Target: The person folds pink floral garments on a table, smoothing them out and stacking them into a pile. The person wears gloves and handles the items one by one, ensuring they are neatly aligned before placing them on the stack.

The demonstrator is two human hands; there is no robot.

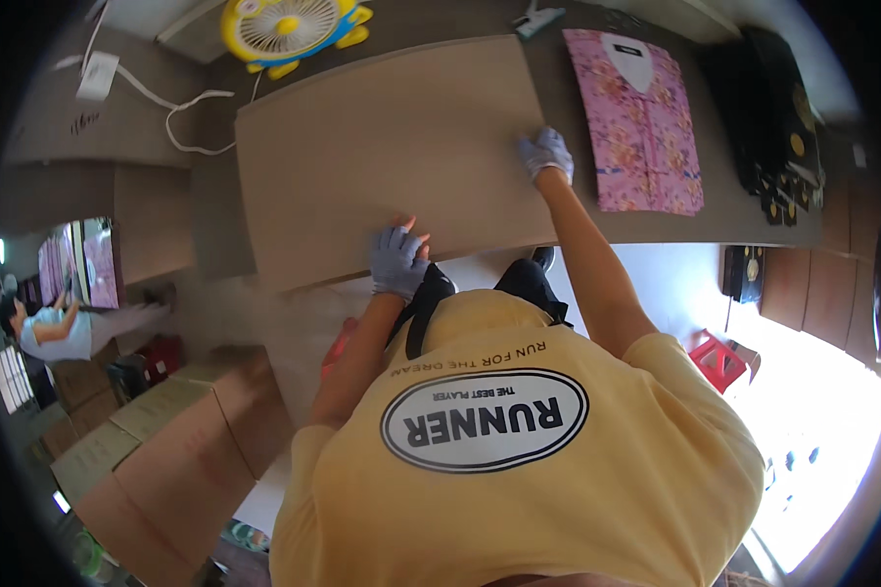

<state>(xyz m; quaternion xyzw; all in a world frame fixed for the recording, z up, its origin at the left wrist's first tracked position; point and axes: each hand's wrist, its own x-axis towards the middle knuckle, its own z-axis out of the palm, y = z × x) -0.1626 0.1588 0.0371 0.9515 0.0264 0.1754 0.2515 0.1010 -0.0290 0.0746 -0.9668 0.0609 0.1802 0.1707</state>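
A large flat brown cardboard sheet (392, 147) lies across the work table in front of me. My left hand (398, 259), in a grey glove with some fingertips bare, rests near the sheet's front edge with its fingers apart. At the sheet's right edge, my gloved right hand (546, 155) is closed, thumb toward the sheet and fingers curled at the border. Just right of that hand lies a stack of folded pink floral garments (646, 137), the top one showing a white neck opening with a dark label.
A yellow-and-blue fan (286, 27) stands beyond the sheet, and a white cable (171, 106) runs at left. Black items with gold discs (778, 127) sit at the table's right end. Cardboard boxes (181, 460) fill the lower left; a red stool (719, 362) stands right. Another person (54, 328) works far left.
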